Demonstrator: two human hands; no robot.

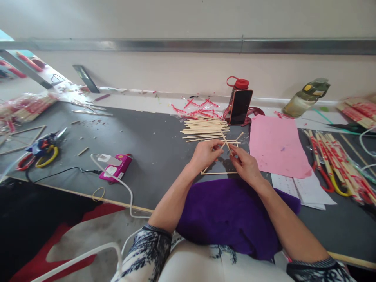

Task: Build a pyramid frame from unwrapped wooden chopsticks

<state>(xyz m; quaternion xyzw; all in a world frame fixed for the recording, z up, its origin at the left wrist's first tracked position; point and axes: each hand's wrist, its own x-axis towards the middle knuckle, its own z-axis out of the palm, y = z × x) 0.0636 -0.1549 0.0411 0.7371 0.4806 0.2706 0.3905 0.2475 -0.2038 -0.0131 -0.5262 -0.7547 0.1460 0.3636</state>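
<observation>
My left hand (206, 153) and my right hand (245, 162) meet above the grey table, fingers closed in a pinch. Between them a thin wooden stick (225, 138) slants upward, resembling a disposable chopstick. My left fingertips also seem to touch a second stick, though the exact contact is partly hidden. Under and around my hands lies an angular frame of sticks (221, 173), its middle covered by my fingers. Just behind is a pile of loose sticks (204, 128). A purple cloth (229, 211) lies in front of me, beneath my forearms.
Pink paper (279, 147) lies at right, beside wrapped chopsticks (337, 164) and scissors (324, 178). A phone (241, 107) leans on a red-capped bottle (242, 83). Another bottle (304, 100) tilts by the wall. Leftward are a magenta device (117, 168) with cables and yellow-handled scissors (48, 156).
</observation>
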